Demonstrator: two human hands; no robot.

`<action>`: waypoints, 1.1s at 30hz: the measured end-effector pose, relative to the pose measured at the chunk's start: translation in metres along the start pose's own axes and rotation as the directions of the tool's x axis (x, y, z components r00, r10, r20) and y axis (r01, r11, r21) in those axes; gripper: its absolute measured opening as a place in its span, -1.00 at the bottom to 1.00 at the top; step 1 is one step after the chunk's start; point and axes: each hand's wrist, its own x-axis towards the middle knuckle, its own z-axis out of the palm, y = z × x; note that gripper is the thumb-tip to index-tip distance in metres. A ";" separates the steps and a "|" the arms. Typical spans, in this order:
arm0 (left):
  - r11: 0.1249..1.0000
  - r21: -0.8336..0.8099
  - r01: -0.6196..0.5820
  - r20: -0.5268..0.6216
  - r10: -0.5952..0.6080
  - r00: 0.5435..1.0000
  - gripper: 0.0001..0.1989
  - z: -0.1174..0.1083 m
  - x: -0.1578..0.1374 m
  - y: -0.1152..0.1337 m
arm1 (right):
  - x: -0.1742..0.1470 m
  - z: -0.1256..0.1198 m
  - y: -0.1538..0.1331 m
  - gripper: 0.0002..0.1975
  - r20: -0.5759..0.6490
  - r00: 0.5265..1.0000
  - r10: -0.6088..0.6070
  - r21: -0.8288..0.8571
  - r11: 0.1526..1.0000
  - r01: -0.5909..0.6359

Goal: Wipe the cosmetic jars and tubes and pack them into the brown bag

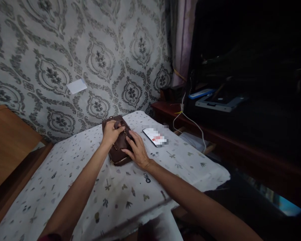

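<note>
A dark brown bag (pixel 118 159) with gold-coloured zips lies on the cloth-covered table. Across its upper part, my left hand (pixel 110 133) has its fingers closed at a short brown strap and a zipped edge; exactly what the fingertips pinch is hard to make out. My right hand (pixel 139 151) rests on the bag's right side, thumb and fingers apart, with its fingertips touching the bag near the zip. To the right of the bag, apart from both hands, a phone (pixel 153 137) lies with its screen lit and partly blurred out.
A white cloth with small plant prints (pixel 130 197) covers the table. Patterned wallpaper (pixel 100 60) rises behind, with a switch plate (pixel 76 86). Wooden furniture (pixel 12 144) stands left. On the right are a large dark screen (pixel 253 50), a reddish-brown stand (pixel 240 144) and a hanging white cable (pixel 190 122).
</note>
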 end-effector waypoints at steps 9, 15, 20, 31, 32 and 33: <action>1.000 -0.005 0.024 -0.014 -0.024 1.000 -0.88 0.001 -0.013 0.008 | 0.002 0.006 0.003 -0.48 -0.031 0.997 0.072 0.073 0.995 -0.070; 0.999 0.028 0.022 0.051 -0.024 0.998 -0.89 0.000 -0.021 0.009 | 0.001 0.010 0.006 -0.17 -0.025 0.962 0.273 0.165 0.950 -0.266; 0.999 0.026 0.020 0.058 -0.021 0.998 -0.88 0.000 -0.024 0.009 | 0.001 0.014 0.007 -0.06 0.023 0.924 0.381 0.233 0.897 -0.376; 0.999 -0.028 0.033 0.030 -0.032 0.999 -0.93 0.003 -0.029 0.004 | 0.006 0.000 0.010 -0.10 0.268 0.877 0.399 0.466 0.743 -0.480; 0.999 -0.037 0.039 0.029 -0.038 0.999 -0.92 0.003 -0.028 0.004 | 0.006 -0.001 0.011 -0.13 0.278 0.877 0.391 0.483 0.733 -0.480; 0.998 -0.045 0.044 0.029 -0.042 0.999 -0.92 0.003 -0.028 0.003 | 0.006 -0.001 0.012 -0.14 0.278 0.879 0.388 0.493 0.727 -0.477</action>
